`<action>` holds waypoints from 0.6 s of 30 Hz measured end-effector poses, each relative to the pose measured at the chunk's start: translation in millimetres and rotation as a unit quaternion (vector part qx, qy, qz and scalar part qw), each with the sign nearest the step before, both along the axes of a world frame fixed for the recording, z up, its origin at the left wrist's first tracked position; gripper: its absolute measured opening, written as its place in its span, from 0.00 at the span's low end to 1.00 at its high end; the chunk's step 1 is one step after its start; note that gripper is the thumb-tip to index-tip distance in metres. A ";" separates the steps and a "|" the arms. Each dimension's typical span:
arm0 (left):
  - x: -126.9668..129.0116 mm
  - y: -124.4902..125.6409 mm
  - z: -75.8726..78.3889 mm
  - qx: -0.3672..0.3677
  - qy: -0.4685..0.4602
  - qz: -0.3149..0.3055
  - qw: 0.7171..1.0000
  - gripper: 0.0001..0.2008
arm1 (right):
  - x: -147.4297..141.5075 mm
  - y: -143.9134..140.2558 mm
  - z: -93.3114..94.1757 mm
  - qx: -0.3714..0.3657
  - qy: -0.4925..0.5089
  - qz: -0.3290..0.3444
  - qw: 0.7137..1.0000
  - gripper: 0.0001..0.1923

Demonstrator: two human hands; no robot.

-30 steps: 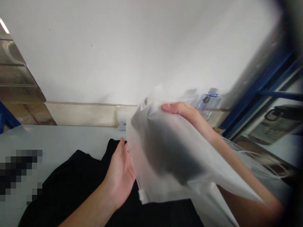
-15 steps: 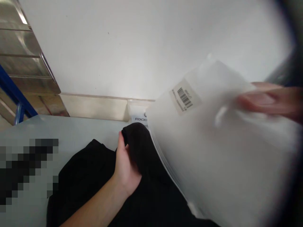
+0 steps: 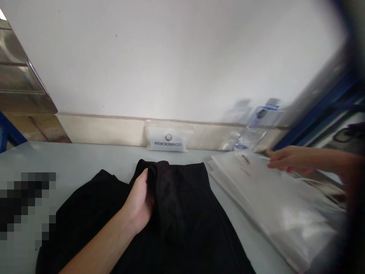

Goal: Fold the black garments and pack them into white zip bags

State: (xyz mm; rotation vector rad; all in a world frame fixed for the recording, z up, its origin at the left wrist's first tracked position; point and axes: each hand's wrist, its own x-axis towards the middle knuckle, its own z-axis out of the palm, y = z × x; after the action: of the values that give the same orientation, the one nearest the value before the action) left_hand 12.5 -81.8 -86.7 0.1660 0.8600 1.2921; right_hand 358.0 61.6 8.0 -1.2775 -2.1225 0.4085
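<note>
From my remote seat I see the grey worktop (image 3: 85,154) running back to the ROCKBROS pouch (image 3: 168,139), my landmark. In front of the pouch lies the black garment (image 3: 199,217). I judge the step in hand to be gripping its far edge; the next move calls for a secure hold there and the right hand free of plastic. The cloth looks matte and soft, rumpled left of the pouch and smoother towards its right. Right of the pouch and nearer me lies frosted plastic packaging (image 3: 256,194) (one bag or several, I can't tell). The left hand (image 3: 138,203), in front of the pouch, pinches the folded cloth, fingers mostly hidden. The right hand (image 3: 296,159), well right of the pouch, is over the plastic; whether its fingers grip, I cannot tell.
</note>
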 end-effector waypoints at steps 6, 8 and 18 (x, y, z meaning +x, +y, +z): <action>6.8 -3.7 -2.1 0.093 0.077 -0.069 0.990 0.13 | -29.8 -0.1 27.3 -0.029 -0.176 -0.074 0.981 0.14; 11.4 -6.5 -0.9 0.117 0.123 -0.096 0.981 0.22 | -65.8 -18.2 33.2 -0.013 -0.206 0.014 0.978 0.21; 7.1 -10.1 8.0 0.141 0.306 0.007 0.941 0.32 | -187.8 -105.2 -39.1 -0.112 -0.108 0.250 0.956 0.30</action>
State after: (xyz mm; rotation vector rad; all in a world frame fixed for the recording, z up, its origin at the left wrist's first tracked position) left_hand 19.6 -91.9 -78.7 0.8248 1.1930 1.3937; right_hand 170.2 -43.6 -31.2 -0.9173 -2.6502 0.7700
